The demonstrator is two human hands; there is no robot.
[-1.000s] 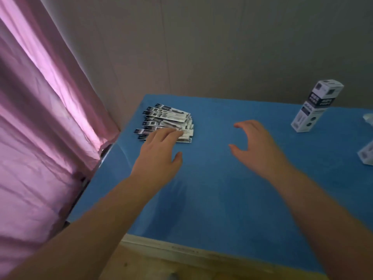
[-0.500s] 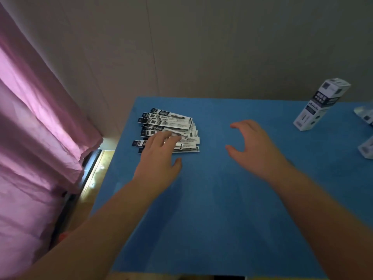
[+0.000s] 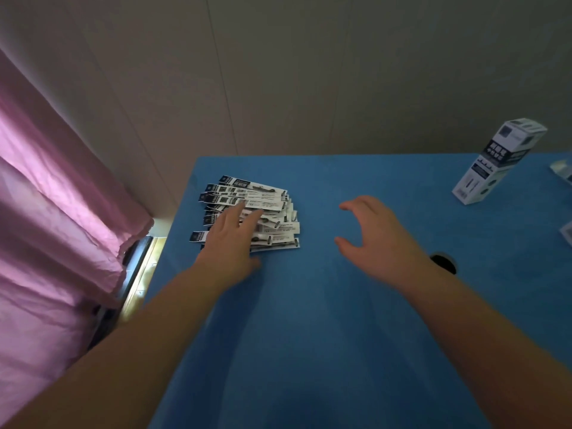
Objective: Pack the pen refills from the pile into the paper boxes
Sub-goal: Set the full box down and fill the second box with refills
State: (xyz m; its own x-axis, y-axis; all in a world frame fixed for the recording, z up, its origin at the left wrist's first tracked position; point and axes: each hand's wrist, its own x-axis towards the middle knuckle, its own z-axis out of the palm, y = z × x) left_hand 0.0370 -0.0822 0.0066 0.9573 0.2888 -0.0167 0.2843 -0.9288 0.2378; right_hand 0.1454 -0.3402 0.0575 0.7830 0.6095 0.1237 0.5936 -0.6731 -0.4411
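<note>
Pen refills, flat black-and-white packets in a loose fanned pile (image 3: pixel 250 216), are seen at the far left corner of the blue cloth-covered surface (image 3: pixel 325 335), beside the pink curtain (image 3: pixel 52 218). They are judged light, thin, somewhat flexible and slippery in their sleeves, likely to slide over one another; a packet is best pinched at an overhanging long edge or short end. The upright white-and-dark paper box (image 3: pixel 498 164) is placed well apart at the far right. The left hand (image 3: pixel 230 243) is laid on the pile's near side, grip apart, fingers straight and pressing, nothing pinched yet. The right hand (image 3: pixel 376 236) is held above the surface near the pile's right end, grip apart, fingers loosely curved, holding nothing.
</note>
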